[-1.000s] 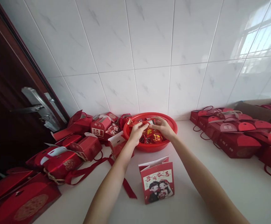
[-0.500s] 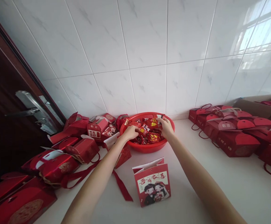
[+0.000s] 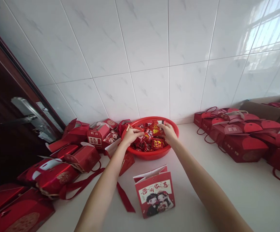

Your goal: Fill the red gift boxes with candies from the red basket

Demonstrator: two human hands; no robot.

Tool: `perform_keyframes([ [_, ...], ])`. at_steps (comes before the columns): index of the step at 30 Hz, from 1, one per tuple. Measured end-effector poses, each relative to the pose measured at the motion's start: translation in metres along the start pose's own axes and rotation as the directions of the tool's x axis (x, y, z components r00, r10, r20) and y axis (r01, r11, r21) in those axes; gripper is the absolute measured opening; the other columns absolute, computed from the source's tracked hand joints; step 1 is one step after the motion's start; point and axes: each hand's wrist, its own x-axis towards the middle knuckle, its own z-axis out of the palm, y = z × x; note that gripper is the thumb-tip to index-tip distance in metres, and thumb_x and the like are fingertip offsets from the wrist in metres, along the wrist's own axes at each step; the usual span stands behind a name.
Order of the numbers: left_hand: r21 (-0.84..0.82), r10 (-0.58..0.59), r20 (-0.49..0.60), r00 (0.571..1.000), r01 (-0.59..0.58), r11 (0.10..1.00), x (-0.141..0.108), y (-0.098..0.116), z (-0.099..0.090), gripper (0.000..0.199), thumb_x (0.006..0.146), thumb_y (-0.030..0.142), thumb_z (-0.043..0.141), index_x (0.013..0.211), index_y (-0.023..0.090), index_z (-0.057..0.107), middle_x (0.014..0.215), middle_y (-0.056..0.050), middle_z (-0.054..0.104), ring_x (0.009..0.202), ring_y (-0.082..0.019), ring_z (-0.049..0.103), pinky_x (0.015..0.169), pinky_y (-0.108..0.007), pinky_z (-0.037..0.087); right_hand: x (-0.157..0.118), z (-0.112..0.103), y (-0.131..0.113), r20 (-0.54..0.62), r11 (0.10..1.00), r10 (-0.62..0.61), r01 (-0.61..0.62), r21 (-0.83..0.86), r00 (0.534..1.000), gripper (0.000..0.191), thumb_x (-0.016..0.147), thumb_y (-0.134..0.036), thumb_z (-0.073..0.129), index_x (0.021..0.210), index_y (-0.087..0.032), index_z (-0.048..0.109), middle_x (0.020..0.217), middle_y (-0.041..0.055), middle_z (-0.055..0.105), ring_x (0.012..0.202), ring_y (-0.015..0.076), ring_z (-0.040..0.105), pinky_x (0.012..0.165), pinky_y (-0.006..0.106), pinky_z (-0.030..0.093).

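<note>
My left hand [image 3: 131, 135] reaches into the left side of a red plastic basket [image 3: 152, 156], thumb and fingers close together on a small red wrapped packet [image 3: 139, 140]. At the right side, my right hand [image 3: 169, 132] has its fingers closed on the edge of a red packet with gold lettering [image 3: 156, 129]. Several more shiny wrapped packets fill the basket between the hands. In front of it stands an upright red gift box [image 3: 155, 196] with a cartoon couple on it, its top open.
Red gift boxes [image 3: 58, 175] crowd the left by a dark door [image 3: 7, 129], with a red ribbon [image 3: 125, 198] trailing. More handled boxes [image 3: 243, 148] stand right, before a cardboard carton [image 3: 263, 108]. A tiled wall [image 3: 149, 90] rises behind the white tabletop [image 3: 193, 164].
My left hand has shifted slightly left among the packets, with its fingers straighter. My right hand stays at the gold-lettered packet. The view has moved a little.
</note>
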Motion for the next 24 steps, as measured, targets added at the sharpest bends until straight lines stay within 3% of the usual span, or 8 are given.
perform_keyframes([
  [6,0.142,0.047,-0.004,0.999,-0.046,0.989,-0.006,0.007,-0.001,0.020,0.083,0.039,0.067,0.081,0.020,0.075,0.081,-0.004,0.077,0.085,-0.024,0.071,0.087,-0.034,0.051,-0.010,0.004,-0.005,0.097,0.998,0.064,-0.062,-0.017,0.993,0.010,0.069,-0.021,0.073,0.071,-0.021,0.063,0.076,0.0034,0.069,0.069,0.0183,0.067,0.052,0.027,0.058],
  [9,0.304,0.031,-0.029,0.999,-0.021,0.952,-0.004,0.005,-0.002,0.010,0.079,0.025,0.070,0.086,0.019,0.075,0.092,-0.008,0.077,0.099,-0.029,0.070,0.091,-0.036,0.050,-0.012,0.005,-0.007,0.078,0.998,0.064,-0.064,-0.009,0.995,0.009,0.070,-0.020,0.071,0.071,-0.021,0.063,0.073,0.0021,0.069,0.068,0.0170,0.067,0.052,0.025,0.058],
  [13,0.541,0.021,-0.009,1.000,-0.013,0.841,-0.004,0.004,0.000,0.021,0.070,0.005,0.068,0.085,0.018,0.077,0.106,-0.014,0.075,0.125,-0.036,0.056,0.106,-0.043,0.041,-0.013,0.005,-0.008,0.042,0.998,0.058,-0.058,-0.003,0.997,0.011,0.070,-0.020,0.071,0.069,-0.021,0.060,0.071,0.0008,0.068,0.068,0.0163,0.066,0.051,0.023,0.057],
  [15,0.637,0.024,0.034,0.999,-0.040,0.770,-0.004,0.006,0.002,0.023,0.071,0.003,0.065,0.083,0.019,0.077,0.111,-0.012,0.074,0.135,-0.035,0.047,0.115,-0.047,0.030,-0.013,0.005,-0.008,0.029,0.998,0.057,-0.057,-0.009,0.998,0.012,0.069,-0.019,0.072,0.069,-0.021,0.060,0.071,0.0005,0.068,0.068,0.0162,0.067,0.051,0.022,0.056],
  [17,0.706,0.001,0.122,0.992,-0.088,0.703,-0.005,0.007,0.004,0.022,0.071,0.004,0.064,0.079,0.020,0.077,0.107,-0.010,0.076,0.134,-0.033,0.049,0.118,-0.047,0.025,-0.012,0.005,-0.007,0.015,0.999,0.052,-0.052,-0.016,0.999,0.012,0.069,-0.019,0.072,0.070,-0.020,0.060,0.070,0.0000,0.068,0.068,0.0156,0.067,0.051,0.021,0.055],
  [21,0.765,-0.126,0.340,0.932,-0.196,0.613,-0.005,0.008,0.010,0.026,0.067,0.005,0.068,0.084,0.022,0.078,0.098,-0.010,0.077,0.117,-0.031,0.063,0.111,-0.047,0.035,-0.013,0.006,-0.007,0.019,0.999,0.047,-0.046,-0.027,0.999,0.010,0.070,-0.019,0.071,0.070,-0.020,0.061,0.069,-0.0004,0.069,0.067,0.0154,0.068,0.052,0.021,0.055],
  [24,0.774,-0.173,0.400,0.900,-0.231,0.589,-0.004,0.007,0.013,0.050,0.065,0.006,0.070,0.109,0.028,0.076,0.120,-0.013,0.072,0.125,-0.036,0.057,0.109,-0.054,0.037,-0.014,0.006,-0.007,0.033,0.998,0.049,-0.048,-0.031,0.998,0.009,0.071,-0.018,0.071,0.069,-0.020,0.062,0.070,0.0008,0.070,0.068,0.0167,0.069,0.054,0.023,0.056],
])
